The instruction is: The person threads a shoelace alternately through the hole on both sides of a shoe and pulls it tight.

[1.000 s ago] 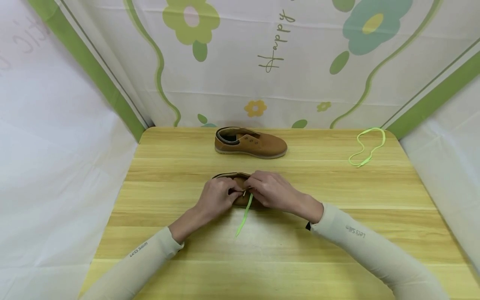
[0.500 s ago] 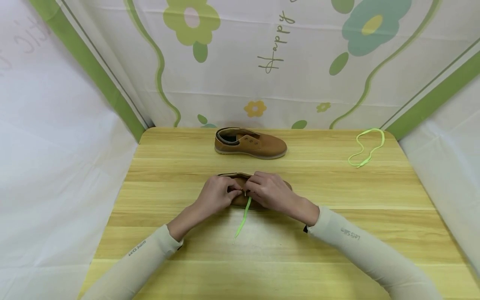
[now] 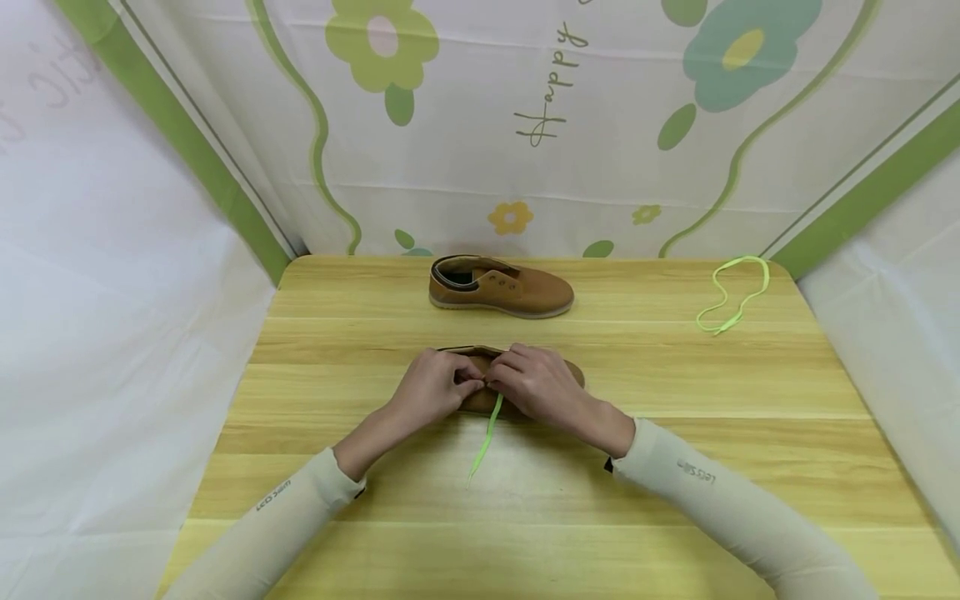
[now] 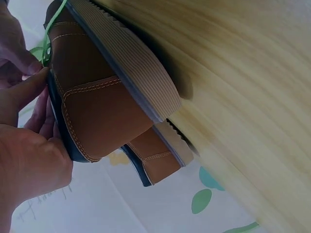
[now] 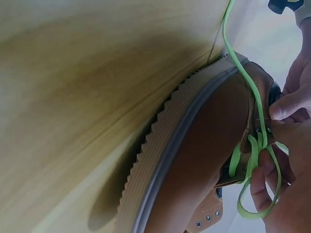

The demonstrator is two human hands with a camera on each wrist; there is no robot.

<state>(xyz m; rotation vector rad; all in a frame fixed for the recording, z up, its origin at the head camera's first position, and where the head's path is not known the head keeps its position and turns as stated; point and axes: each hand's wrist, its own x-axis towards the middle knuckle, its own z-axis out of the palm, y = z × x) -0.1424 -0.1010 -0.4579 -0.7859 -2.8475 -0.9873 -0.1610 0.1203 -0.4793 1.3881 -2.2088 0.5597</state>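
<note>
A brown leather shoe [image 3: 576,372] with a ridged pale sole lies on the table beneath both hands, its toe to the right. My left hand [image 3: 429,387] pinches the shoe's eyelet edge between thumb and fingers; the left wrist view shows the fingers reaching inside the collar. Beside it, fingertips meeting at the eyelets, my right hand [image 3: 542,382] pinches a neon green shoelace [image 3: 487,437]. One end of this lace hangs down over the near side of the shoe. In the right wrist view a lace loop [image 5: 252,213] hangs around the right fingers. The pinched tip is hidden.
Behind, a matching brown shoe [image 3: 525,292] without a lace stands near the table's far edge. A second green shoelace [image 3: 723,292] lies looped at the far right of the wooden table [image 3: 637,533]. White fabric walls [image 3: 450,150] enclose the table.
The pale lace tip seen between the hands earlier is now covered by the fingers. My right hand and forearm have shifted slightly left, and more of the shoe's toe shows.
</note>
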